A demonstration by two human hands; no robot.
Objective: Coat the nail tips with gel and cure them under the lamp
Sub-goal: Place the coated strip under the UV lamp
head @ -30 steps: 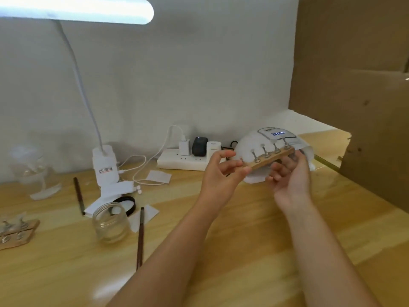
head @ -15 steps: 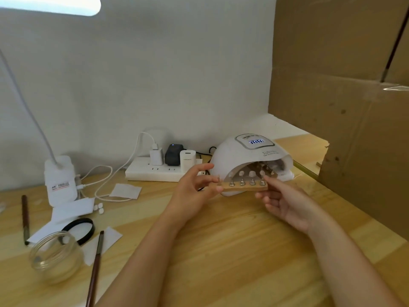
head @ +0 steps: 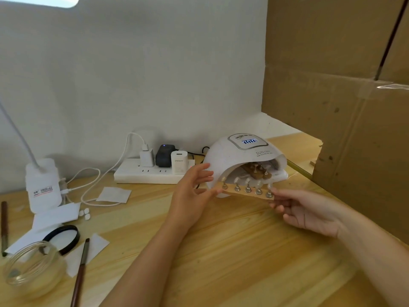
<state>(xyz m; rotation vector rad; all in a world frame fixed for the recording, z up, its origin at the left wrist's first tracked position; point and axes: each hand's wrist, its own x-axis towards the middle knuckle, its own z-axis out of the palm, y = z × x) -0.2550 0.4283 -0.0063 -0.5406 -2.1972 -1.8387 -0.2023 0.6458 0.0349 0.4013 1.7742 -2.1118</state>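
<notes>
Wooden holder strip (head: 245,193) with five nail tips (head: 257,184) on stands: held level just before the mouth of the white curing lamp (head: 232,155), above the tabletop (head: 221,262). Left hand (head: 194,193): thumb pinches the strip's left end, fingers spread. Right hand (head: 307,210): fingertips grip the right end. A second strip (head: 254,170) lies inside the lamp.

Two hands (head: 194,191) (head: 307,211), two brushes (head: 80,271) (head: 4,227), one lamp (head: 234,156).
</notes>
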